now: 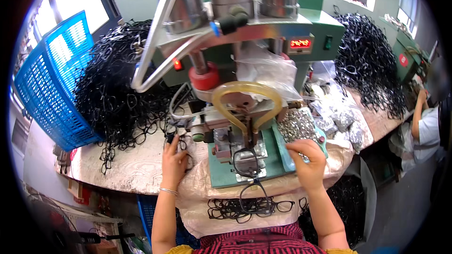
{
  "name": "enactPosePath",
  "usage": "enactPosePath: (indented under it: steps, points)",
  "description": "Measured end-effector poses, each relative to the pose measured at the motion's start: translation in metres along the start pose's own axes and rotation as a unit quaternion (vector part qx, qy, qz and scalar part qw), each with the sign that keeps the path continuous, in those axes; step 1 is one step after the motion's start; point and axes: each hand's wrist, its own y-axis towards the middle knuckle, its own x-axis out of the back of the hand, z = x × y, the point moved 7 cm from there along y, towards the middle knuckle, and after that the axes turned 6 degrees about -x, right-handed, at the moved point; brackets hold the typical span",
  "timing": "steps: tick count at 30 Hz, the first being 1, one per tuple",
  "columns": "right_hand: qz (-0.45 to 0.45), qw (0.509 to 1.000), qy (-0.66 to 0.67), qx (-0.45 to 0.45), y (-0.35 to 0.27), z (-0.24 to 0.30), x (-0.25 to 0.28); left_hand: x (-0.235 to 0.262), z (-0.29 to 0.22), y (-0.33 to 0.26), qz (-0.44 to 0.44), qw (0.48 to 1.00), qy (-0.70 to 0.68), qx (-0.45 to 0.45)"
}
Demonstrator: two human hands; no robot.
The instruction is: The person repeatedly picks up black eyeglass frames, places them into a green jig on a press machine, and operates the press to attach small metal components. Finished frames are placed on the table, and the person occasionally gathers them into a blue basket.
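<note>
The left hand [174, 162] pinches one black plastic spectacle frame [170, 137] from the heap on the bench, while the right hand [308, 157] closes its fingers in the tray of small silver metal hinges [295, 126]. This looks like the loading step: another black frame [246, 157] lies on the green press's fixture [221, 171], so a hinge must next be seated precisely there.

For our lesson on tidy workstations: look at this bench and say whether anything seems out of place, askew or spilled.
One black eyeglass frame hangs askew over the bench's front edge, half off the green machine base. More loose frames lie jumbled below it on the lap cloth. The big black pile spills out beside the blue crate, tipped on edge.
</note>
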Motion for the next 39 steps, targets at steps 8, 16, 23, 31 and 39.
enactPosePath:
  steps: [8,16,23,31,39]
  points:
    - [0.011,0.983,0.173,-0.063,0.018,0.017,-0.056,0.065,-0.051,0.016,-0.209,0.943,-0.258,0.022]
    - [0.091,0.945,0.277,-0.149,0.020,0.021,-0.075,0.097,-0.108,0.024,-0.329,0.764,-0.555,0.012]
    - [0.106,0.951,0.261,-0.125,0.011,0.054,-0.062,0.144,-0.179,0.020,-0.309,0.835,-0.408,-0.203]
    - [-0.024,0.948,-0.317,0.015,0.016,-0.061,0.003,0.086,-0.231,0.034,-0.090,0.883,-0.259,-0.381]
    - [-0.050,0.957,-0.275,0.077,0.035,-0.057,-0.021,0.083,-0.229,0.038,-0.081,0.889,-0.298,-0.337]
